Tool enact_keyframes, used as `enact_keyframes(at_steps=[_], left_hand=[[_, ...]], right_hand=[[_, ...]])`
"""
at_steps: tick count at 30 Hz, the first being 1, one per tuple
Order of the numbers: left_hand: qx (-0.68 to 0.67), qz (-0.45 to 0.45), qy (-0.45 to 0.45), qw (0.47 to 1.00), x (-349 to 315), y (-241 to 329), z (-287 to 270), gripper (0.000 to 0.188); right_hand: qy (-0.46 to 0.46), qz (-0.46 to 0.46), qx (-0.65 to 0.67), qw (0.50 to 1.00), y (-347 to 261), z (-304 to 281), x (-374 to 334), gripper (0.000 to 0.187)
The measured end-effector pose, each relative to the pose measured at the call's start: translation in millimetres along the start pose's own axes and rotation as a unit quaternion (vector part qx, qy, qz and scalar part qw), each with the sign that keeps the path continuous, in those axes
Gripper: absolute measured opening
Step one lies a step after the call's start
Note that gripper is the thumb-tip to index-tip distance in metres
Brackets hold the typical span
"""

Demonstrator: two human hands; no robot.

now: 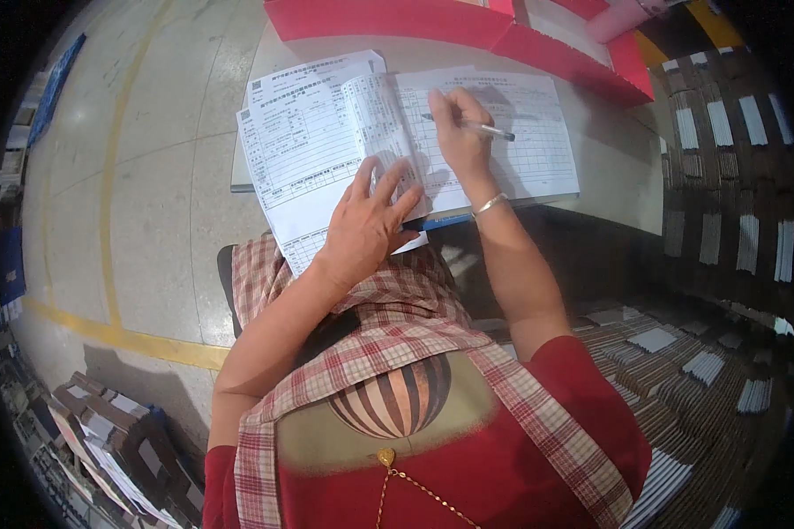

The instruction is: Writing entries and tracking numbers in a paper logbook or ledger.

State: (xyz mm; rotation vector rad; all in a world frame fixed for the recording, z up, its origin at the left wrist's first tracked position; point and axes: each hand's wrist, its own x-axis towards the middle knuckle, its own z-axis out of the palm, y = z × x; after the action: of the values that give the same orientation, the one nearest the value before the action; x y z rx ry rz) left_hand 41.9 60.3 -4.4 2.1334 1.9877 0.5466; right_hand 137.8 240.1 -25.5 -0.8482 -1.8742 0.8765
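My right hand [463, 132] is closed round a pen [490, 131] with a clear barrel and dark end. Its tip is over a printed form with a ruled table [534, 150], on the right side of the papers. My left hand [366, 220] lies with fingers spread across the lower edge of a folded-over sheet [378, 123], at the middle of the stack. Left of it, more printed sheets [295, 141] overlap and hang past the table's near edge. A blue edge [454, 219] shows under the papers between my hands.
A pink-red open box [397, 19] stands at the table's far side, with a pink roll-like object [622, 19] at its right end. Stacks of flat cardboard [679, 361] fill the right side. More stacked board [123, 441] stands on the floor [163, 203] at lower left.
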Motion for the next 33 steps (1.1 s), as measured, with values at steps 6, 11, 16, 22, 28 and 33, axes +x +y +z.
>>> enact_keyframes(at_steps=[6,11,16,22,28,33], left_hand=[[-0.008,0.000,0.010,1.000,-1.9,-1.9,5.9,0.059],[-0.014,-0.006,0.007,1.000,-2.4,-1.3,4.2,0.060],[-0.017,0.004,0.023,1.000,-1.7,-1.4,8.1,0.058],[-0.017,0.006,0.034,0.999,-2.4,-2.1,8.1,0.057],[-0.022,-0.003,0.029,0.999,-3.4,-2.1,7.6,0.057],[-0.022,0.001,0.028,0.999,-1.8,-1.7,7.8,0.057]], right_hand=[[0.032,-0.009,-0.001,0.999,10.0,-0.2,-4.9,0.034],[-0.004,-0.018,-0.018,1.000,5.0,9.9,-10.6,0.033],[-0.019,-0.020,-0.046,0.999,3.5,17.1,-3.0,0.031],[-0.007,-0.019,-0.064,0.998,0.0,23.4,-0.9,0.029],[-0.025,-0.037,-0.084,0.995,4.4,26.9,0.2,0.028],[-0.018,-0.032,-0.080,0.996,1.5,22.1,-3.1,0.029]])
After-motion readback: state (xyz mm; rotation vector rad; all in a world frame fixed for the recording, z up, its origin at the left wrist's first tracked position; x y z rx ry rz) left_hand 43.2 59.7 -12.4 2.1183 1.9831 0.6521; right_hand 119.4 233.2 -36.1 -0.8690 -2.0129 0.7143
